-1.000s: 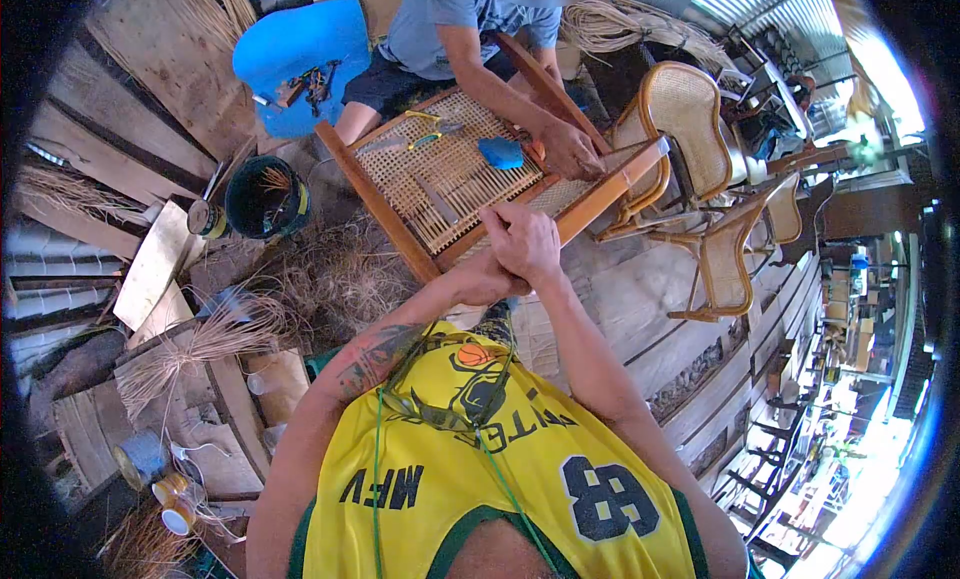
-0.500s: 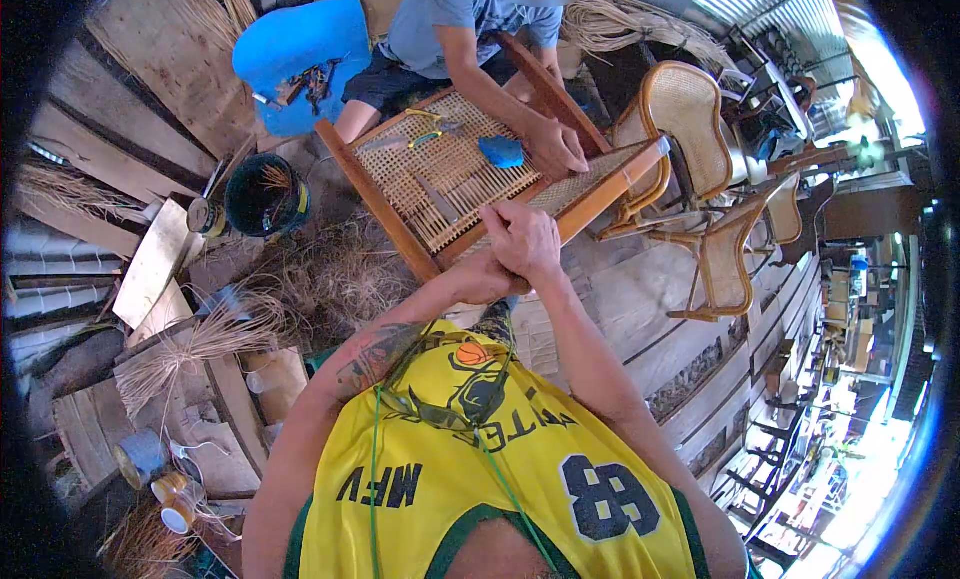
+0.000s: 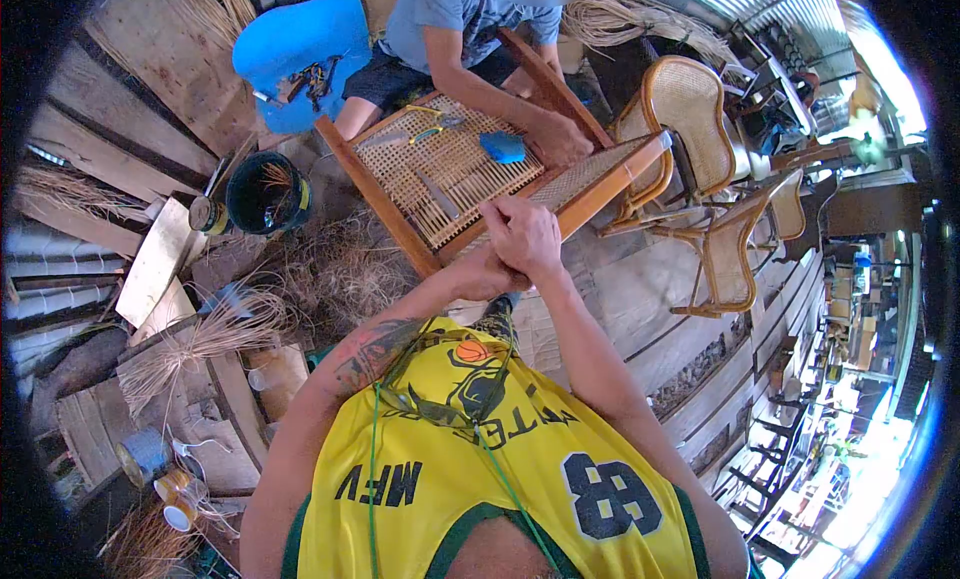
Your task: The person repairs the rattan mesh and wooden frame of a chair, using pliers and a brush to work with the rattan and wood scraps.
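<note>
My right hand [image 3: 527, 241] is closed at the near side of a wooden chair frame [image 3: 590, 204], its fingers curled. Just below it, my left hand [image 3: 482, 275] is pressed close against the right; its fingers are mostly hidden. Whatever either hand grips cannot be made out. The frame bears an open-weave cane panel [image 3: 390, 164] with loose parallel strips near me. On the panel lie a yellow-handled cutting tool [image 3: 428, 135], a blue piece [image 3: 502, 147] and a flat pointed blade [image 3: 437, 196]. A co-worker's hand [image 3: 562, 141] rests at the frame's inner corner.
A co-worker in a grey-blue shirt [image 3: 420, 24] sits across the frame. Rattan chairs [image 3: 685, 129] stand at the right. To the left are a dark bucket [image 3: 268, 194], cane scraps [image 3: 340, 269], a blue plastic sheet [image 3: 300, 44] with tools, and a spool [image 3: 143, 454].
The co-worker's hand and forearm have shifted slightly along the frame's corner. My two hands stay almost in the same place.
</note>
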Available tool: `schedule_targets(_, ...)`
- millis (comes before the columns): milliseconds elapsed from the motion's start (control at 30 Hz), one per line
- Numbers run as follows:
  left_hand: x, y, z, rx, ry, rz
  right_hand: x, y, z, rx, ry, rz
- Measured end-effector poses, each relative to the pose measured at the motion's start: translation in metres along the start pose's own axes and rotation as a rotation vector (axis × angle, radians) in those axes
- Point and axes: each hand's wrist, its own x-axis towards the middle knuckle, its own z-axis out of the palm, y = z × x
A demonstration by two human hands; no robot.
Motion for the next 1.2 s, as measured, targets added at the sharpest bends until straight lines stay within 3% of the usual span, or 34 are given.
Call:
schedule_targets(233,-0.007,0.03,0.0,0.026,0.005,0.019,0.0,0.002,0.002,0.01,0.025,-0.016)
schedule_targets(333,-0.007,0.033,-0.001,0.182,-0.023,-0.069,-0.001,0.002,0.001,0.012,0.021,-0.011)
schedule_targets(700,-0.006,0.024,0.005,-0.015,0.073,0.094,0.0,-0.002,-0.001,0.007,-0.006,0.027)
schedule_targets(833,-0.006,0.02,0.001,-0.035,0.005,0.005,0.0,-0.001,0.0,-0.038,-0.028,0.057)
schedule_targets(900,-0.005,0.021,-0.001,0.161,-0.007,-0.001,0.0,-0.002,-0.001,-0.025,-0.02,0.045)
schedule_targets(1133,-0.004,0.017,-0.001,0.112,-0.005,-0.034,0.0,-0.003,-0.001,0.006,0.001,0.033)
schedule_targets(1200,-0.003,0.015,-0.002,0.249,0.015,-0.028,0.0,-0.003,-0.001,0.006,0.007,0.028)
